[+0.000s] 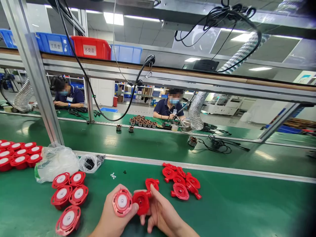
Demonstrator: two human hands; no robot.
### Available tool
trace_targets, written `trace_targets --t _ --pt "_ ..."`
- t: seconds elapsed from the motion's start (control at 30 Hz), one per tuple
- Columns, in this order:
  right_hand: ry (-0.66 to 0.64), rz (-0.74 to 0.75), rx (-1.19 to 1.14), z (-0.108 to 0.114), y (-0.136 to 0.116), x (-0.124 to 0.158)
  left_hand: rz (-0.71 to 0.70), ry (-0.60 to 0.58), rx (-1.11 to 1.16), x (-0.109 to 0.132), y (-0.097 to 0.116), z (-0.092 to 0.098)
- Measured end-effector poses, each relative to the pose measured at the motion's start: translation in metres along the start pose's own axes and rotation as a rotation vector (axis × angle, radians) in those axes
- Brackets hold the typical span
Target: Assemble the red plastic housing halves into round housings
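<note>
Wrapped in my left hand (110, 210) is a round red housing (122, 203) with a white toothed disc at its centre, facing up. My right hand (161, 210) grips a red plastic cover (141, 203) with a short spout, its hollow side toward me. My left thumb touches the cover's edge, and the two parts are side by side. Just beyond my right fingers lies another red cover (151, 183). A pile of similar red covers (180, 191) sits to the right. On the left, several red housings with white discs (67, 220) stand on the green bench.
More housings (19, 160) crowd the far left beside a clear plastic bag (58, 163) and a small bag of black parts (91, 163). Small white pieces (113, 176) lie ahead. Beyond a metal rail (148, 166) are motor cores (142, 121), cables (218, 144) and two seated co-workers.
</note>
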State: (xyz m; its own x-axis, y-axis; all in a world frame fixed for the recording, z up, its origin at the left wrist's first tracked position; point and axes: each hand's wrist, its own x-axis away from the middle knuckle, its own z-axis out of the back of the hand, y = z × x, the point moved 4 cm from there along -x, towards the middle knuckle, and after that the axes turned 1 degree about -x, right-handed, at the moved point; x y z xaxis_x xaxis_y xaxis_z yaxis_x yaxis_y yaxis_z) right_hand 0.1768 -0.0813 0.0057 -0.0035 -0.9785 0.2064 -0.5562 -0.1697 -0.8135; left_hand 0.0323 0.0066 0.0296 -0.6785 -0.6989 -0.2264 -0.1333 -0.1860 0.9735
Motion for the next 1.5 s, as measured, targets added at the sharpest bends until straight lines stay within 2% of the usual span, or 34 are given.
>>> trace_targets --t 0.1,0.43,0.5,0.6,0.67,0.73,0.8,0.87,1.03,1.2,1.4,1.5 --pt "-0.064 -0.05 -0.081 -0.002 0.001 0.0 -0.001 0.004 -0.001 0.0 0.001 -0.001" --pt "0.115 -0.013 0.096 0.002 -0.001 0.003 0.077 0.036 -0.063 0.0 -0.009 -0.003" --pt "0.208 0.089 0.156 0.008 -0.006 0.004 0.075 0.045 -0.081 0.0 -0.01 -0.002" --pt "0.294 0.405 0.459 0.009 -0.017 0.012 0.104 0.01 -0.097 0.0 -0.009 -0.005" --pt "0.247 0.598 0.701 0.0 -0.021 0.019 0.135 -0.066 -0.034 0.0 -0.008 -0.011" --pt "0.119 0.746 0.864 -0.012 -0.021 0.023 0.151 -0.137 0.039 0.001 -0.007 -0.018" --pt "0.002 0.852 0.964 -0.021 -0.02 0.026 0.156 -0.168 0.06 0.003 -0.006 -0.023" --pt "-0.037 0.909 1.033 -0.026 -0.02 0.027 0.172 -0.162 0.037 0.004 -0.007 -0.025" --pt "-0.028 0.922 1.137 -0.024 -0.017 0.026 0.189 -0.134 0.008 0.007 -0.012 -0.024" --pt "-0.005 0.864 1.233 -0.02 -0.016 0.027 0.185 -0.146 0.05 0.007 -0.01 -0.026" --pt "-0.085 0.855 1.341 -0.024 -0.023 0.035 0.102 -0.265 0.049 0.004 -0.004 -0.027" --pt "-0.054 0.858 1.363 -0.02 -0.017 0.034 0.115 -0.265 0.011 0.004 -0.008 -0.026"
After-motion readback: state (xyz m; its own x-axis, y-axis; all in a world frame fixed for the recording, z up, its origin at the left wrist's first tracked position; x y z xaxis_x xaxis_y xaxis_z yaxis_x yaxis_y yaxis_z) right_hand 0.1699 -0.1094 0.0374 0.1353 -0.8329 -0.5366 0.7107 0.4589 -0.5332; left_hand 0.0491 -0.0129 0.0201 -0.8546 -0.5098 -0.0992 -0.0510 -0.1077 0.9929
